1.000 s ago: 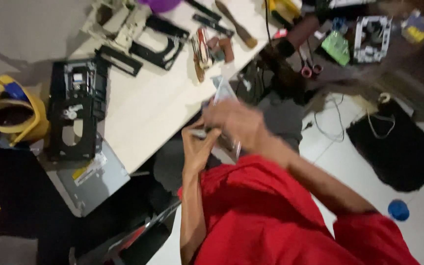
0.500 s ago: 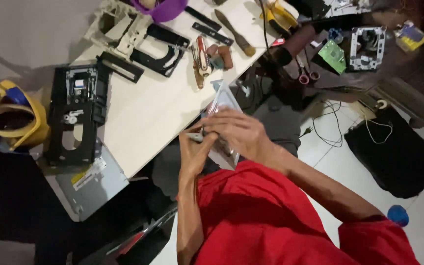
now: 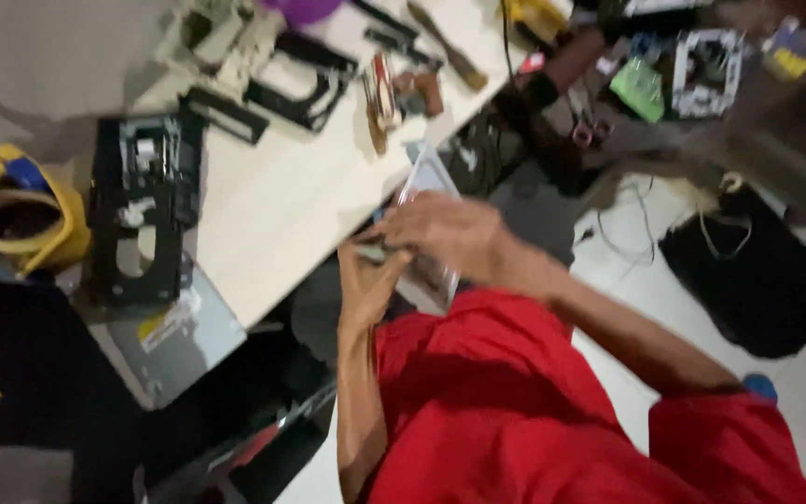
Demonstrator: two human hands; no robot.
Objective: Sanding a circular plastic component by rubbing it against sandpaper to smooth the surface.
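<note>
I see both hands raised together just off the near edge of the pale, cream-coloured counter. The right hand lies across the top of a flat, clear, glossy rectangular panel, its fingers curled over the panel's near half and closed on it. The left hand comes up from below with the palm turned toward the panel, and its fingers are pinched against the panel's lower left corner. The panel is tilted, with its far end pointing toward the counter's clutter and its near end over my red-clothed lap. The frame is blurred, so I cannot tell whether anything else sits between the fingertips.

On the counter to the left of the hands lies a black, open disc-drive chassis, and just below it a grey metal drive cover with a yellow sticker hangs over the counter's edge. Further up rest a black rectangular plastic frame and a small reddish-brown tool. A yellow tape roll sits at the far left, well apart from the hands. To the right, on the light floor, lies a black bag with a pale cable coiled on it.
</note>
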